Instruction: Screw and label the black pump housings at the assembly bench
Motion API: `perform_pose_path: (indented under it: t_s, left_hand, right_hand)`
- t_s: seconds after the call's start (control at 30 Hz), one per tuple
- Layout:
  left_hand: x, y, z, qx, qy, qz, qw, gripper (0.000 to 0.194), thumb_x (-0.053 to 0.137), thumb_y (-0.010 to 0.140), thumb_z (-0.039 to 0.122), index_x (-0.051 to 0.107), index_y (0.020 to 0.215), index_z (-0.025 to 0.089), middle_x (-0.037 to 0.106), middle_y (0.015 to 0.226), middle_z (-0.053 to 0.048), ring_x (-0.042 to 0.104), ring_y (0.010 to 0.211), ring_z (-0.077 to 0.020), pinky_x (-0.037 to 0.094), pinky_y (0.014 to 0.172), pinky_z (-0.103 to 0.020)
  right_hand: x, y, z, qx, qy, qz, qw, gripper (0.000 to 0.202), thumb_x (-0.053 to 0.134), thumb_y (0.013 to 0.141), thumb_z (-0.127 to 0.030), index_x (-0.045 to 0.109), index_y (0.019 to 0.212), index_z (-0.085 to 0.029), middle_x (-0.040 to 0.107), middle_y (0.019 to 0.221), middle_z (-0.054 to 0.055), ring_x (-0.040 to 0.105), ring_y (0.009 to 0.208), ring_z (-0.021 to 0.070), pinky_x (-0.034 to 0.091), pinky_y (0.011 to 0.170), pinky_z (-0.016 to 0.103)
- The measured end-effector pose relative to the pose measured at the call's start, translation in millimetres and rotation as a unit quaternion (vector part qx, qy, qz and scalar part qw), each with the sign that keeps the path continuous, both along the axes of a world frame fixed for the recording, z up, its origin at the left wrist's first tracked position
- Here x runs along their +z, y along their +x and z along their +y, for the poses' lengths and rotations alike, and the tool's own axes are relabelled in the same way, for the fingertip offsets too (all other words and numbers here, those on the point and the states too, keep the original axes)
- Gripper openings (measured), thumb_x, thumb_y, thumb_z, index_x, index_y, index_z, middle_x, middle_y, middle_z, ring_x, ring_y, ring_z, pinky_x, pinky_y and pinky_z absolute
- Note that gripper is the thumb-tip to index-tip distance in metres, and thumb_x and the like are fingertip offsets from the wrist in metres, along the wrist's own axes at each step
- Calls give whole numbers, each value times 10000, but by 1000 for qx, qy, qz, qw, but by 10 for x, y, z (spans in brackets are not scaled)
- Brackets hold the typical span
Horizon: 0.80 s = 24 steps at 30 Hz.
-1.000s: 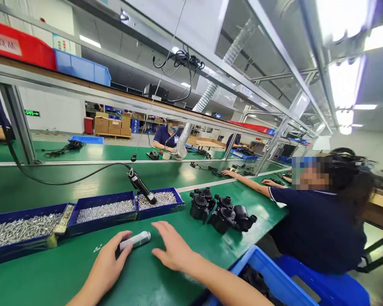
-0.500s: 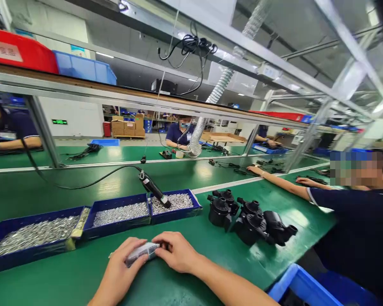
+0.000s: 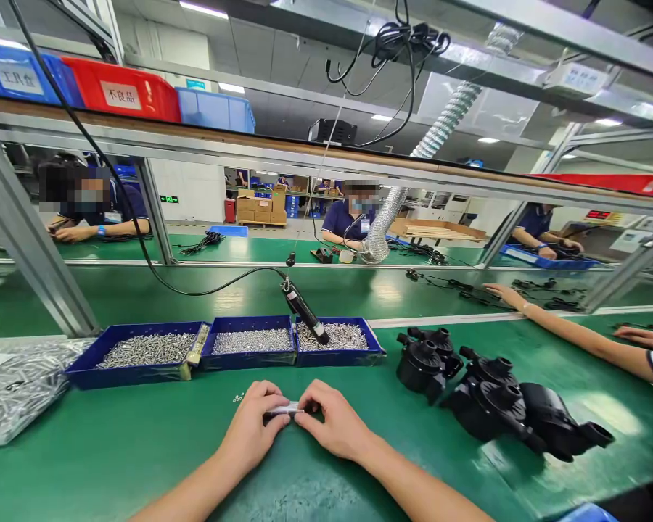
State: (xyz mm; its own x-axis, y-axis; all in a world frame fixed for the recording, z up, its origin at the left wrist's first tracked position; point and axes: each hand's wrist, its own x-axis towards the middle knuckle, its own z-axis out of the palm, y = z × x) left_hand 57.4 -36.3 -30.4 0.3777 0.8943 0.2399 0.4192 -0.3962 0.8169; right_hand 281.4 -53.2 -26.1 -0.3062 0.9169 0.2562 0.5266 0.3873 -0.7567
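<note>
Between my two hands, low over the green bench, is a small grey-white object (image 3: 284, 410), mostly covered by my fingers. My left hand (image 3: 253, 424) is closed round its left end. The fingertips of my right hand (image 3: 331, 420) pinch its right end. Several tiny rings (image 3: 238, 398) lie on the bench just left of my left hand. Beyond my hands stand three blue trays of small metal parts: the left (image 3: 136, 373), the middle (image 3: 250, 359) and the right (image 3: 340, 357). A black electric screwdriver (image 3: 305, 313) hangs on a cord with its tip at the right tray.
Several black pump-like housings (image 3: 487, 406) stand on the right of the bench (image 3: 157, 449). A clear bag of metal parts (image 3: 22, 388) lies at the left. A co-worker's arm (image 3: 582, 337) reaches in from the right. Other people sit beyond the metal frame.
The view has swung left, bringing the bag into sight. My hands have drawn closer together around the object, which now shows less between my fingers.
</note>
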Motion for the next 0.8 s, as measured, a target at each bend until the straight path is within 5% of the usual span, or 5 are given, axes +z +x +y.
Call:
perform_pose_path:
  t_s: [0.17,0.33,0.5,0.8]
  left_hand:
    - [4,6,-5,3,-15,-31,999,213,652,919,376,828,914,256,711,927,-75,664,922,-287,489,854,-399]
    - [-33,6,-29,56,-96,-150,982,385,796,810,434,791,1132,224,780,1092,-76,704,966,-284,527,890,-368]
    - [11,-7,-25,77,-74,-134,985,317,699,882,506,802,859,208,741,825,-53,623,759,-235,439,708,-318]
    - [106,-3,-29,100,-76,-128,984,332,673,880,510,787,819,204,732,788,-59,619,753,-249,409,697,-320]
  right_hand:
    - [28,3,-7,6,20,0,1000,51,709,926,-162,707,908,-210,670,922,15,610,868,186,452,771,297]
    - [60,8,5,-46,19,24,998,146,618,1018,-280,670,914,-192,634,840,14,562,706,157,412,632,271]
    - [57,24,12,-37,31,15,999,246,569,1057,-340,654,876,-196,623,818,15,556,699,162,407,635,281]
    - [114,38,2,-42,75,6,996,165,588,1066,-319,706,997,-225,696,904,43,617,758,196,476,691,322]
